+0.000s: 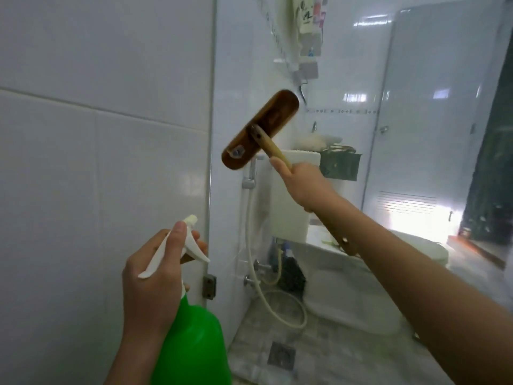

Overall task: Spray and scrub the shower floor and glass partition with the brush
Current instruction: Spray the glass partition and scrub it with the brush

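My right hand [305,184] grips the pale wooden handle of a brush [259,129]. Its brown oblong head is raised and lies tilted against the glass partition [238,65], near the partition's left edge. My left hand [155,273] holds a green spray bottle [194,345] by its white trigger head, low and left of the brush, with the nozzle pointing up and right. The shower floor [333,354] of grey marbled tile shows at the bottom.
A white tiled wall [97,134] fills the left. Through the glass I see a toilet cistern [288,195], a hand-shower hose [255,245], a green basket [341,165] and hanging bottles. A floor drain [281,356] sits low in the middle. A metal hinge [209,286] clamps the glass.
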Tool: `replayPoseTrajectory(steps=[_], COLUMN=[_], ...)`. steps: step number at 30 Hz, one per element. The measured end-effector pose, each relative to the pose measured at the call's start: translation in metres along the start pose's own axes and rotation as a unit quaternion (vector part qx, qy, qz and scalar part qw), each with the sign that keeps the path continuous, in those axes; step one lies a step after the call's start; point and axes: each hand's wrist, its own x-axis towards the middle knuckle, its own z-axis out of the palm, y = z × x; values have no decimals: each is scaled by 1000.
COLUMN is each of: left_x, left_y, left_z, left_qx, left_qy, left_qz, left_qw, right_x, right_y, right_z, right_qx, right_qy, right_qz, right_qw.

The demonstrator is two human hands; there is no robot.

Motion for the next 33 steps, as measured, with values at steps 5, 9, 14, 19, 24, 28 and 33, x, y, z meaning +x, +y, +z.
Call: replayPoseTrajectory(steps=[5, 9, 14, 19, 24, 28, 33], left_x=[-4, -6, -14, -20, -32, -47, -63], left_y=[6, 12, 18, 15, 10, 13, 21], left_z=[3, 3, 13, 28, 55, 86, 115], left_qx=[-6, -19, -22, -47, -49, -45, -59], left_qy=[4, 1, -9, -29, -62, -71, -101], left_qz=[-14, -25, -9, -26, -41, -44, -38], left_qw=[1000, 1000, 1000, 998, 996, 996, 992], right_x=[-10, -51, 20, -85, -181, -98, -119], right_y=[18, 56, -15, 88, 148, 104, 131], right_z=[-12, -4, -9, -5, -14, -53, -62], right_qx=[-14, -24, -17, 67, 79, 125, 143], right_qy=[-8, -31, 8, 59, 114, 115, 161], right_qz=[11, 39, -18, 57, 177, 99, 84], right_qw=[1000, 998, 1000, 994, 974, 981, 973])
